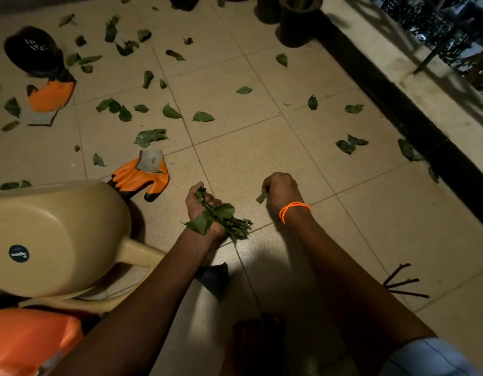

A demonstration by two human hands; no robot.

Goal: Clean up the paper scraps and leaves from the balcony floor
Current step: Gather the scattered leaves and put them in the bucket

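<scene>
Below, left hand (205,210) fingers clutching leaf bunch (221,218), right hand (281,194) pinching one leaf (261,198), two gloves (142,176)

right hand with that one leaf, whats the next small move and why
Probably carry the single leaf pinched in the right hand across to the bunch of leaves gripped in the left hand. That would free the right hand for the many leaves lying loose on the floor tiles.
</scene>
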